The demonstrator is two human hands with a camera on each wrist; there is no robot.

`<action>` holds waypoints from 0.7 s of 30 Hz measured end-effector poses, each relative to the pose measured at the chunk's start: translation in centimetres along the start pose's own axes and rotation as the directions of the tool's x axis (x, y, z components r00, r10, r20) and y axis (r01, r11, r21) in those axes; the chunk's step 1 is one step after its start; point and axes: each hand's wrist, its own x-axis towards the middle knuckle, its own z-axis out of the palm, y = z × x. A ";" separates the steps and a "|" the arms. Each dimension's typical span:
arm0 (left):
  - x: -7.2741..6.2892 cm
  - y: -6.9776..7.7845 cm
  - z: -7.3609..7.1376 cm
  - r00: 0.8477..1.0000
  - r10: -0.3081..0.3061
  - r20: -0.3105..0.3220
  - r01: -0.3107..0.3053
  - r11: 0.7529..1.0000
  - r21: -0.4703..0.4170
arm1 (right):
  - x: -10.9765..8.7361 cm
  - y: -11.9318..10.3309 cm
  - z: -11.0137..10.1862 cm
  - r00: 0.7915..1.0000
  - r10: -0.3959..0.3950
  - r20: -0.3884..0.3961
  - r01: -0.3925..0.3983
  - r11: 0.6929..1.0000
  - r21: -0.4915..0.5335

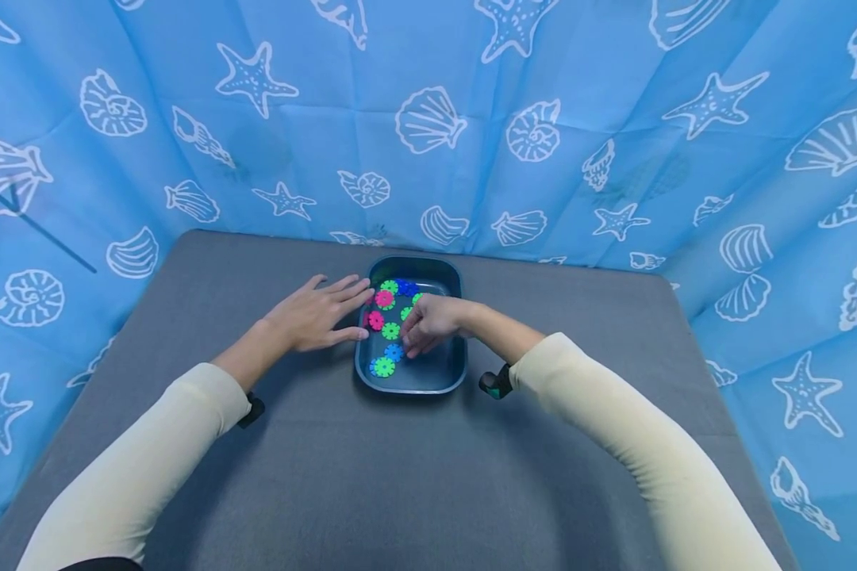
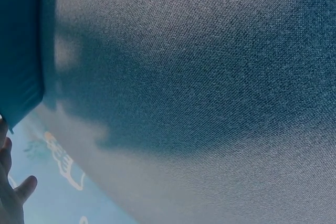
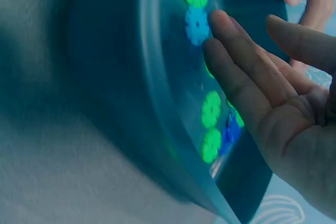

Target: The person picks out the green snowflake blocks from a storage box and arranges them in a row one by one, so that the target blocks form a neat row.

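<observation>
A dark blue-grey rectangular tray (image 1: pixel 432 374) holds several notched plastic discs. Along its left side lie pink discs (image 1: pixel 376 319), a green disc (image 1: pixel 384 366) and a light blue disc (image 1: pixel 393 352); dark blue discs (image 1: pixel 407 287) sit toward the back. My left hand (image 1: pixel 317 313) is spread at the tray's left rim, its fingertips at the edge. Inside the tray, my right hand (image 1: pixel 436 321) reaches over from the right, partly covering green discs. In the right wrist view its fingers (image 3: pixel 239 80) extend loosely beside the light blue disc (image 3: pixel 197 25), with nothing held.
Grey cloth (image 1: pixel 414 476) covers the table around the tray. Behind it and at the sides hangs a blue curtain (image 1: pixel 464 182) with white shells and starfish. Dark wrist straps show at the left cuff (image 1: pixel 252 410) and right cuff (image 1: pixel 496 382).
</observation>
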 end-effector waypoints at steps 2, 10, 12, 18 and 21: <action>-0.1 0.0 0.0 1.000 0.006 -0.004 -0.006 1.000 -0.003 | 0.4 0.0 0.4 0.999 0.001 0.034 0.000 1.000 -0.018; -0.2 0.0 0.1 1.000 0.012 -0.013 -0.012 1.000 0.015 | 1.3 0.0 1.5 0.997 0.007 0.081 -0.004 0.999 -0.043; -0.2 0.0 0.0 1.000 0.013 -0.012 -0.013 1.000 0.012 | 1.5 0.0 1.6 0.997 0.008 0.081 -0.005 0.999 -0.044; -0.1 -0.1 0.1 1.000 0.018 -0.016 -0.018 1.000 0.021 | 1.8 -0.5 2.0 0.995 0.000 0.098 0.006 0.998 -0.067; -0.2 0.0 0.0 0.999 0.026 -0.019 -0.026 1.000 0.015 | 2.0 -0.7 2.4 0.992 0.002 0.125 0.006 0.998 -0.063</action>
